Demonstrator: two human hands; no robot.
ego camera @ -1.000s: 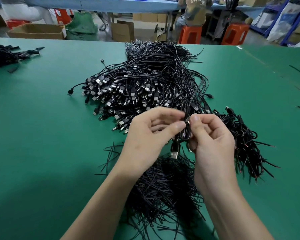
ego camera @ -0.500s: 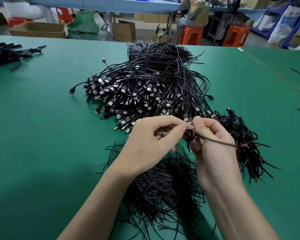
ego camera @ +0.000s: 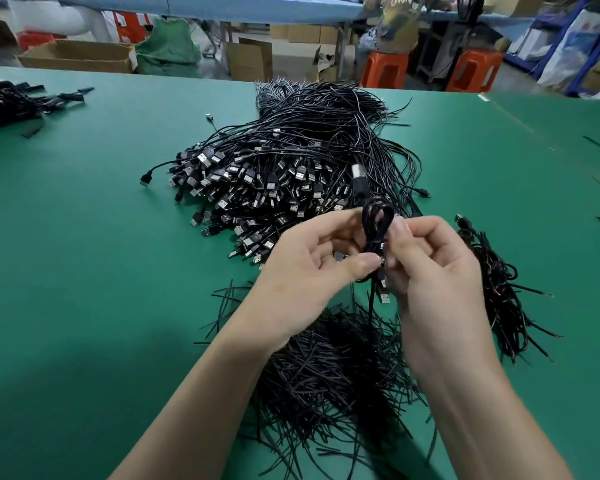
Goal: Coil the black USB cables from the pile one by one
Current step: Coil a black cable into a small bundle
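Head cam: we hold one coiled cable (ego camera: 378,220) up over the near edge of the pile (ego camera: 274,174), left hand (ego camera: 312,268) pinching its waist w/ thumb & fingers, right hand (ego camera: 433,268) curled round the same spot, prob. so the springy loops can't pop open before tying. Cord is thin, glossy black, looped at top w/ a silver USB plug (ego camera: 384,296) dangling below; stiff wiry ties (ego camera: 326,375) lie under our wrists & done coils (ego camera: 499,299) sit to the right on the matte green table (ego camera: 84,254).
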